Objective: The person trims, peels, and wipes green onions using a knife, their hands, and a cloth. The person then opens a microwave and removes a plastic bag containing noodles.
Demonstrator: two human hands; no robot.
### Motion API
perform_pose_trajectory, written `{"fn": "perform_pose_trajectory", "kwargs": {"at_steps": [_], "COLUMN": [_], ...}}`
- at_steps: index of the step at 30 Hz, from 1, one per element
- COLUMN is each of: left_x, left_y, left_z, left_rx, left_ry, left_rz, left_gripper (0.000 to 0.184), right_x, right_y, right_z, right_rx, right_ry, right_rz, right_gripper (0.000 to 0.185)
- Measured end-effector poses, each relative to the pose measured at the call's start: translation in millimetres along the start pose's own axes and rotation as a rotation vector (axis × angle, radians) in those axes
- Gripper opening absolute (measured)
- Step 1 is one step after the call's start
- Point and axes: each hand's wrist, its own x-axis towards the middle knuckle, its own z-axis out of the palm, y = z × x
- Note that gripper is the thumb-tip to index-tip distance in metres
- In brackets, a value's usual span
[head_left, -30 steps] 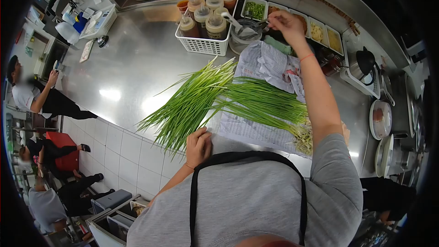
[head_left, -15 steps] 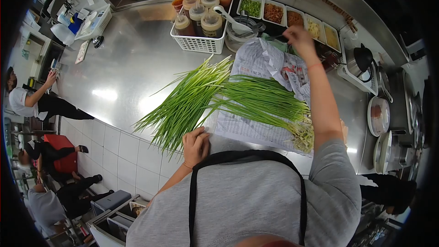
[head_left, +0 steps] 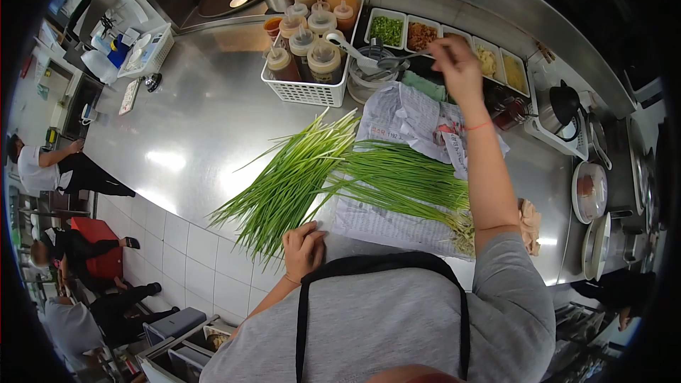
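My right hand (head_left: 457, 67) is closed, with the handle of a metal spoon (head_left: 401, 59) at its fingertips. The spoon reaches left over a clear round container (head_left: 369, 84) that also holds a white ladle (head_left: 347, 50). My left hand (head_left: 303, 250) rests at the counter's front edge with curled fingers and nothing visible in them. Close to it lies a loose bunch of scallions (head_left: 284, 188). More scallions (head_left: 408, 177), roots to the right, lie on newspaper (head_left: 383, 223). My right forearm covers part of the roots. A folded green cloth (head_left: 424, 86) sits below the spoon.
A white basket of sauce bottles (head_left: 305, 92) stands at the back, beside trays of chopped toppings (head_left: 387, 30). On the right are a black-lidded pot (head_left: 564, 103) and a round plastic container (head_left: 590, 191). Crumpled brown paper (head_left: 529, 227) lies right of my arm. Other people (head_left: 42, 163) are at left.
My right hand has moved slightly left, and the spoon now shows at its fingertips. My left hand stays at the counter edge. The view has tilted a little. A person at left has lowered their arm.
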Motion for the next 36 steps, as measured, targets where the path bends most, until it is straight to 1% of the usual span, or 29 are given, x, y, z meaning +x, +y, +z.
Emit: {"fn": "perform_pose_trajectory", "kwargs": {"at_steps": [1, 2, 4, 5, 7, 8, 9, 11, 12, 13, 15, 16, 17, 19, 20, 21, 23, 24, 25, 27, 28, 31, 32, 34, 36], "left_x": [0, 0, 1, 0, 2, 2, 2, 1, 1, 2, 3, 3, 3, 3, 3, 3, 3, 4, 4, 4, 4, 3, 3, 3, 4], "left_y": [0, 0, 0, 0, 0, 0, 0, 1, 1, 1, 2, 2, 2, 2, 2, 2, 2, 2, 3, 3, 3, 2, 3, 4, 5], "left_z": [0, 0, 0, 0, 0, 0, 0, 0, 0, 0, 0, -1, -1, -1, -1, -1, -1, -2, -1, -1, -2, -1, 0, -1, -2], "left_rx": [-0.001, 0.002, -0.002, -0.001, 0.003, 0.004, 0.008, 0.013, 0.012, 0.011, 0.013, 0.017, 0.019, 0.005, 0.005, 0.002, 0.000, 0.000, -0.001, 0.006, 0.013, 0.019, 0.015, 0.024, 0.021], "left_ry": [0.000, -0.002, -0.003, -0.004, 0.006, 0.005, 0.003, -0.004, -0.008, -0.011, -0.015, -0.018, -0.020, -0.017, -0.016, -0.018, -0.019, -0.018, -0.018, -0.024, -0.029, -0.028, -0.029, -0.022, -0.018], "left_rz": [-0.001, -0.002, -0.004, -0.006, -0.008, -0.010, -0.009, -0.009, -0.010, -0.010, -0.010, -0.010, -0.010, -0.014, -0.012, -0.019, -0.026, -0.025, -0.023, -0.023, -0.020, -0.019, -0.014, -0.023, -0.017], "left_gripper": [0.023, 0.023, 0.024, 0.024, 0.025, 0.025, 0.025, 0.025, 0.025, 0.025, 0.025, 0.025, 0.025, 0.025, 0.025, 0.025, 0.025, 0.025, 0.025, 0.025, 0.025, 0.024, 0.024, 0.023, 0.023], "right_x": [0, -1, 0, 1, 8, 15, 20, 25, 24, 24, 22, 23, 23, 25, 28, 28, 24, 24, 26, 29, 32, 37, 39, 39, 39], "right_y": [3, 8, 22, 25, 32, 44, 48, 55, 60, 64, 50, 48, 48, 54, 55, 57, 52, 44, 40, 29, 23, 38, 42, 49, 42], "right_z": [8, 15, 26, 29, 33, 31, 28, 23, 27, 29, 44, 49, 54, 62, 63, 63, 63, 64, 65, 67, 62, 58, 58, 61, 58], "right_rx": [-0.021, -0.018, -0.110, -0.108, -0.209, -0.267, -0.266, -0.348, -0.264, -0.264, -0.014, 0.094, 0.097, 0.120, 0.028, 0.027, -0.505, -0.561, -0.562, -0.846, -0.852, -0.785, -0.789, -0.695, -0.740], "right_ry": [-0.104, -0.103, -0.535, -0.537, -0.348, -0.200, -0.202, -0.358, -0.471, -0.469, -0.411, -0.430, -0.429, -0.515, -0.521, -0.521, -0.543, -0.566, -0.567, -0.630, -0.695, -0.734, -0.730, -0.736, -0.720], "right_rz": [0.005, 0.007, -0.074, -0.073, -0.303, -0.317, -0.315, 0.492, 0.538, 0.540, 0.524, 0.455, 0.457, 0.196, 0.103, 0.101, 0.097, 0.106, 0.107, -0.035, -0.004, 0.046, 0.048, 0.119, 0.092], "right_gripper": [0.018, 0.018, 0.022, 0.022, 0.029, 0.037, 0.037, 0.037, 0.036, 0.036, 0.034, 0.031, 0.031, 0.028, 0.030, 0.030, 0.042, 0.050, 0.050, 0.048, 0.047, 0.042, 0.042, 0.035, 0.032]}}
